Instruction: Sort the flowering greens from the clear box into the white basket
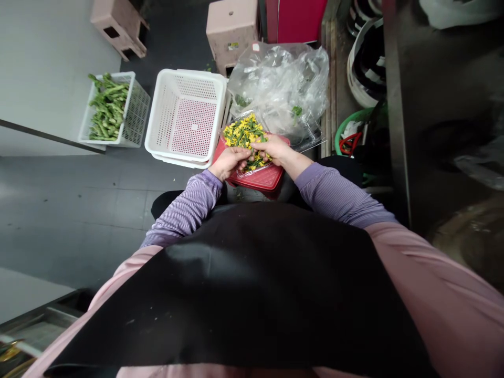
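Note:
Small green stalks with yellow blossoms [241, 131] fill a clear plastic tray on a red stool or lid [262, 179] between my knees. Over the near half of the tray, my left hand [230, 160] comes in from the left, its thumb and fingers pinched together. From the right, my right hand [275, 149] meets it with fingers curled and closed, and a bit of green shows by its fingertips. The fingertips of both hands almost touch. Whatever is pinched between them is too small and too covered to make out.
Left of the tray stand stacked white baskets [153, 113], and farther left a basket [136, 113] of thick green stems [108, 107]. A large clear plastic bag [281, 79] lies behind the tray. Pink stools [232, 31] stand beyond. A metal counter edge [397, 105] runs along the right.

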A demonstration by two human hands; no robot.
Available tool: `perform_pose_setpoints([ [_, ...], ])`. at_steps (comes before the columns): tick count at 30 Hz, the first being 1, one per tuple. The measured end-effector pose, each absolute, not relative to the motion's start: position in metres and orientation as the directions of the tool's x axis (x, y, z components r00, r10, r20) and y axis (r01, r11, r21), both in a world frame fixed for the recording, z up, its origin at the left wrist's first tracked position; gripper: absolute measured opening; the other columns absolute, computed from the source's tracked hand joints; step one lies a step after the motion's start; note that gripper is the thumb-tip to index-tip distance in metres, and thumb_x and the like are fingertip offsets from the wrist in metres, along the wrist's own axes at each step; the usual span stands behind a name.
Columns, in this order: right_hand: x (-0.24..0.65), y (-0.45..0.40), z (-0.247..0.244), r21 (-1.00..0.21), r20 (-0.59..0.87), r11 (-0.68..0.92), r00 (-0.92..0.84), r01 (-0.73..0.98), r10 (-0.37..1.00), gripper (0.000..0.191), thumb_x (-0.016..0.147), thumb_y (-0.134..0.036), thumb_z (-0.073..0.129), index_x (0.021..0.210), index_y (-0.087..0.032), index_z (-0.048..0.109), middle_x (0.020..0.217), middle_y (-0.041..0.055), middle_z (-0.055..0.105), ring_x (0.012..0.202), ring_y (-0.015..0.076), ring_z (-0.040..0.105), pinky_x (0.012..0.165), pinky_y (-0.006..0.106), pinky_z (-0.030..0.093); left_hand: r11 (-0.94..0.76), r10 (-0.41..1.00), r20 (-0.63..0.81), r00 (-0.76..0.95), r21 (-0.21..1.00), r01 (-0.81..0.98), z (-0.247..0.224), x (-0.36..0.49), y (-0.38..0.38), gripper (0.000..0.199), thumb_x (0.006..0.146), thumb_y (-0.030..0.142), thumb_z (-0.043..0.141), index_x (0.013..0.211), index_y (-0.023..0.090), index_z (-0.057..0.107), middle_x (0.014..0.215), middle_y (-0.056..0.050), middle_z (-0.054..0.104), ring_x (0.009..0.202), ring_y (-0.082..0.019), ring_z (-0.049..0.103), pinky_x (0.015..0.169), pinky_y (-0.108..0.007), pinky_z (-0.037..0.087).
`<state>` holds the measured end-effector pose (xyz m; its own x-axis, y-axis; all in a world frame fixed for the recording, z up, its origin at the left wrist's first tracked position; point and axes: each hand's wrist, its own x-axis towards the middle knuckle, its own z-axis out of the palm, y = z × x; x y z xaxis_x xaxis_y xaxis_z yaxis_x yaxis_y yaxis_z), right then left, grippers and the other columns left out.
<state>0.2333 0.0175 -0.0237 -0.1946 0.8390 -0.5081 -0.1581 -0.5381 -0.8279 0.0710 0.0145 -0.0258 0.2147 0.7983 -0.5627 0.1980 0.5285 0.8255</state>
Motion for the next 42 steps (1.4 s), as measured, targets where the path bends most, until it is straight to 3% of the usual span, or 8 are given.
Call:
perform_pose_setpoints([
  [10, 0.235, 0.021, -0.024, -0.771, -0.568, -0.606, -0.218, -0.197, 0.794, 0.025, 0.094, -0.008, 0.061, 0.073, -0.017, 0.051, 0.058, -0.0032, 0.054, 0.043, 0.005, 0.033, 0.042, 0.018, 0.023, 0.513, 0.835, -0.536, 0.123, 0.84, 0.175, -0.021, 0.073, 0.007, 0.005, 0.077, 0.006, 0.071, 0.077, 0.01, 0.068, 0.066, -0.002, 0.067, 0.044, -0.004, 0.045, 0.047, -0.02, 0.037],
  [15, 0.234, 0.023, -0.03, -0.761, -0.574, -0.616, -0.231, -0.204, 0.785, 0.02, 0.092, -0.01, 0.063, 0.076, -0.017, 0.053, 0.062, -0.0017, 0.056, 0.047, 0.0072, 0.035, 0.045, 0.021, 0.026, 0.369, 0.885, -0.449, 0.12, 0.836, 0.406, -0.024, 0.066, 0.011, 0.009, 0.082, 0.011, 0.063, 0.078, 0.011, 0.071, 0.069, -0.003, 0.068, 0.05, -0.007, 0.05, 0.054, -0.022, 0.043],
  [20, 0.239, 0.03, -0.032, -0.734, -0.586, -0.597, -0.143, -0.323, 0.798, 0.014, 0.089, -0.017, 0.062, 0.078, -0.018, 0.052, 0.067, -0.0001, 0.055, 0.053, 0.0093, 0.043, 0.048, 0.022, 0.035, -0.057, 0.922, -0.321, 0.216, 0.439, 0.897, -0.039, 0.057, 0.014, 0.021, 0.089, 0.029, 0.064, 0.089, 0.014, 0.079, 0.094, -0.011, 0.072, 0.089, -0.022, 0.067, 0.079, -0.03, 0.05],
  [23, 0.242, 0.032, -0.032, -0.719, -0.593, -0.612, -0.168, -0.329, 0.787, 0.009, 0.086, -0.015, 0.061, 0.08, -0.017, 0.054, 0.065, -0.0005, 0.053, 0.053, 0.0092, 0.044, 0.046, 0.021, 0.033, -0.316, 0.887, -0.276, 0.369, 0.219, 0.923, -0.052, 0.057, 0.013, 0.028, 0.09, 0.022, 0.06, 0.111, 0.018, 0.078, 0.115, -0.015, 0.069, 0.112, -0.028, 0.063, 0.092, -0.036, 0.047],
  [27, 0.242, 0.031, -0.034, -0.713, -0.601, -0.621, -0.173, -0.326, 0.78, 0.009, 0.085, -0.013, 0.06, 0.078, -0.016, 0.055, 0.06, -0.0012, 0.051, 0.052, 0.0099, 0.046, 0.044, 0.021, 0.032, -0.45, 0.826, -0.328, 0.458, 0.106, 0.887, -0.061, 0.06, 0.017, 0.04, 0.091, 0.014, 0.05, 0.124, 0.017, 0.072, 0.117, -0.017, 0.066, 0.116, -0.031, 0.061, 0.095, -0.041, 0.044],
  [36, 0.24, 0.032, -0.038, -0.736, -0.578, -0.595, -0.159, -0.323, 0.801, 0.019, 0.092, -0.013, 0.06, 0.075, -0.017, 0.052, 0.056, -0.0038, 0.044, 0.045, 0.0063, 0.035, 0.038, 0.018, 0.023, -0.488, 0.807, -0.311, 0.501, 0.126, 0.864, -0.063, 0.057, 0.02, 0.026, 0.082, 0.022, 0.063, 0.104, 0.012, 0.073, 0.112, -0.016, 0.069, 0.111, -0.031, 0.063, 0.095, -0.042, 0.043],
  [39, 0.241, 0.032, -0.037, -0.737, -0.586, -0.602, -0.153, -0.308, 0.795, 0.018, 0.093, -0.012, 0.058, 0.076, -0.017, 0.053, 0.057, -0.0035, 0.045, 0.045, 0.0064, 0.035, 0.04, 0.019, 0.023, -0.402, 0.842, -0.228, 0.489, 0.34, 0.85, -0.067, 0.052, 0.026, 0.019, 0.077, 0.021, 0.066, 0.094, 0.014, 0.071, 0.101, -0.011, 0.071, 0.097, -0.024, 0.065, 0.089, -0.036, 0.046],
  [42, 0.241, 0.031, -0.035, -0.757, -0.58, -0.599, -0.151, -0.261, 0.8, 0.019, 0.094, -0.011, 0.058, 0.077, -0.017, 0.052, 0.056, -0.004, 0.046, 0.045, 0.0066, 0.034, 0.041, 0.019, 0.024, -0.136, 0.924, -0.177, 0.34, 0.678, 0.722, -0.069, 0.046, 0.036, 0.012, 0.074, 0.02, 0.07, 0.083, 0.015, 0.065, 0.08, -0.003, 0.068, 0.075, -0.014, 0.06, 0.074, -0.027, 0.048],
])
